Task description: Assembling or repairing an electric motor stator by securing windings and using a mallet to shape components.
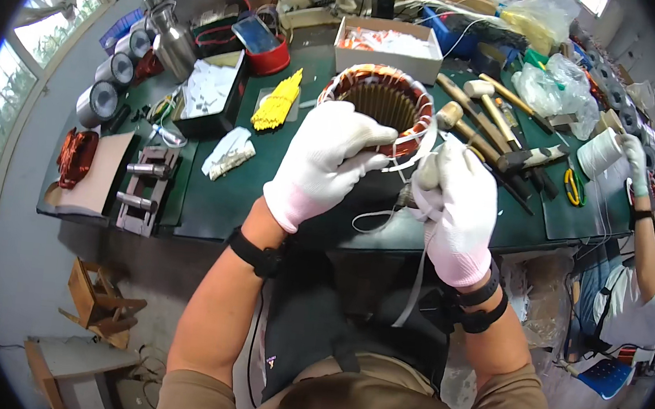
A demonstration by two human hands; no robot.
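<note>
A motor stator (382, 74) with copper windings bound in white tape stands near the front of the green-topped table. My left hand (328, 157), in a white glove, is closed at its near side, thumb and fingers pinching the white binding tape where it leaves the windings. My right hand (459, 209), also gloved, is closed on the same white tape (412, 291) just right of the stator. Loops of it wrap about the fingers, and a loose tail hangs past the table edge over my lap. My fingertips partly hide the stator's near rim.
Mallets and a hammer (533, 156) lie right of the stator, with yellow-handled scissors (573, 187) beyond. Yellow sleeves (278, 103) and a black box (235, 97) are at left; a cardboard box (389, 59) is behind. A co-worker's gloved hand (634, 159) touches a white spool (600, 154) at right.
</note>
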